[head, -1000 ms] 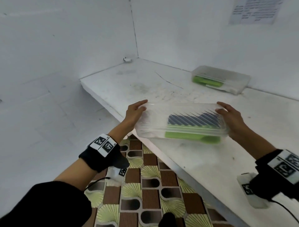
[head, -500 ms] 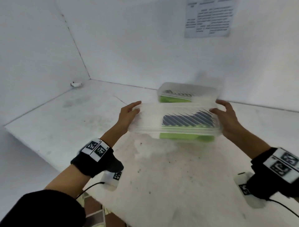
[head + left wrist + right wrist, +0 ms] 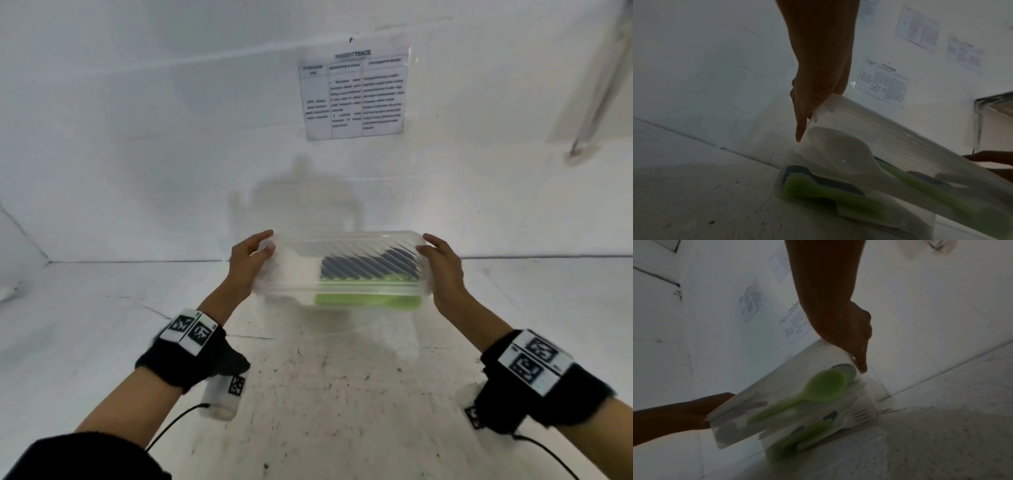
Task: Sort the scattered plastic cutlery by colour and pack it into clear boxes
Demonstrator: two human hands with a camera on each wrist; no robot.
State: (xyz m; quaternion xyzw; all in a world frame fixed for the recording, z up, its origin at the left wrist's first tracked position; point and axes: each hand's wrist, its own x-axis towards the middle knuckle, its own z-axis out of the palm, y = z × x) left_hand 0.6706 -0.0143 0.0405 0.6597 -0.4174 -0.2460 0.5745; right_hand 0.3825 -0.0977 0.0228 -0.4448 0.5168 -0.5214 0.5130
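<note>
Both hands hold a clear lidded box [image 3: 342, 253] by its short ends, just above the white table. My left hand [image 3: 253, 260] grips the left end, thumb on the lid. My right hand [image 3: 442, 267] grips the right end. Inside the held box [image 3: 787, 386] lie a green spoon [image 3: 824, 386] and white cutlery [image 3: 838, 146]. Right under it, against the wall, a second clear box [image 3: 366, 301] with green cutlery [image 3: 818, 191] and white forks rests on the table. In the wrist views the held box tilts over the lower box [image 3: 818, 434]. Whether they touch is unclear.
The white, speckled table [image 3: 308, 394] ends at a white wall just behind the boxes. A printed sheet [image 3: 352, 92] is taped to that wall. A small white object [image 3: 7, 291] lies at the far left.
Both hands have carried the box from the table's front edge to the back wall. It now hangs directly over the second box instead of in front of it.
</note>
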